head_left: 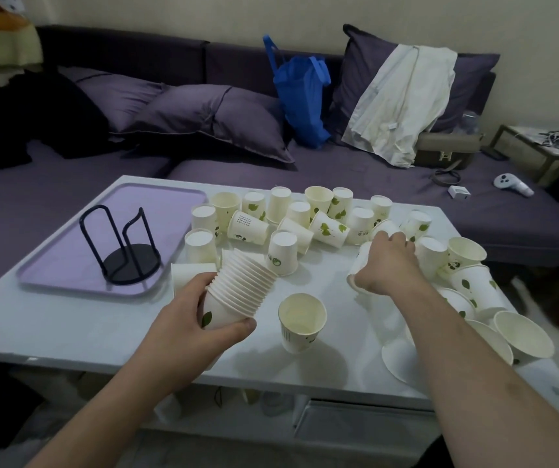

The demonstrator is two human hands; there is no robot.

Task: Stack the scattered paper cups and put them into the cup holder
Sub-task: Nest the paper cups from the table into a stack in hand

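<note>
My left hand (192, 310) grips a tilted stack of several nested paper cups (240, 288) above the white table (68, 319). My right hand (387, 261) reaches over the right side of the table and its fingers curl round a white paper cup (360, 261), with fingertips touching another cup (384, 228) behind. One cup (301, 322) stands upright alone between my hands. Many loose cups (305, 217) with green leaf prints lie scattered across the far side of the table, and more cups (494, 305) crowd its right edge. The black wire cup holder (126, 251) stands empty at the left.
The holder stands on a lilac tray (68, 265) at the table's left. A purple sofa (237, 170) with cushions, a blue bag (301, 96), a white garment and a handbag lies behind the table. A game controller (511, 184) rests on the sofa's right.
</note>
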